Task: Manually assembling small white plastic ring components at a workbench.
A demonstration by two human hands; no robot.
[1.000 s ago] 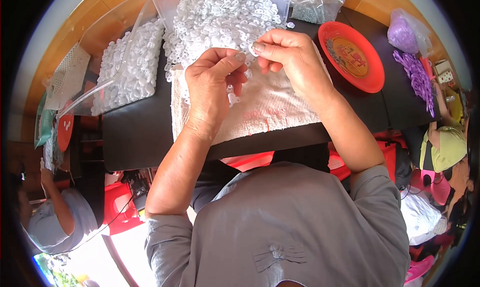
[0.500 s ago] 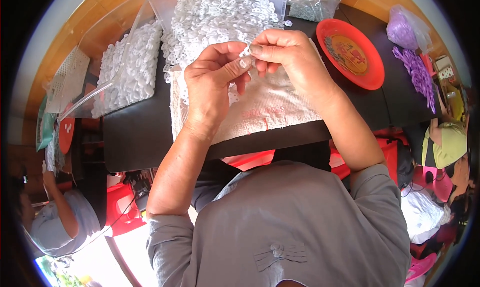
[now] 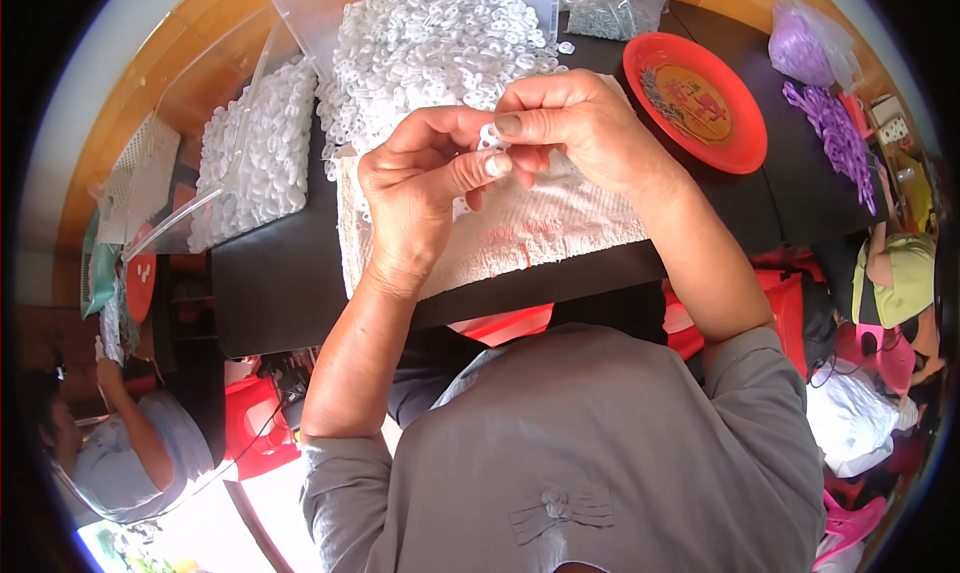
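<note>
A small white oval plastic piece with holes is pinched between the thumb and fingers of my left hand. Right against its edge, my right hand has thumb and forefinger pressed together; whatever lies between them is too small or hidden to make out. Below both hands a pale cloth is spread on the dark table. A big heap of similar white pieces spills from a clear bin just beyond my hands. To the right, a red plate holds small grey metal bits.
A clear tray of white pieces stands at the left. Bags of grey parts and purple parts lie at the back, with loose purple pieces at the right. A co-worker sits at the left, another person at the right.
My left hand has shifted slightly down and the white piece shows more clearly between the fingertips. The whole view has tilted a little.
</note>
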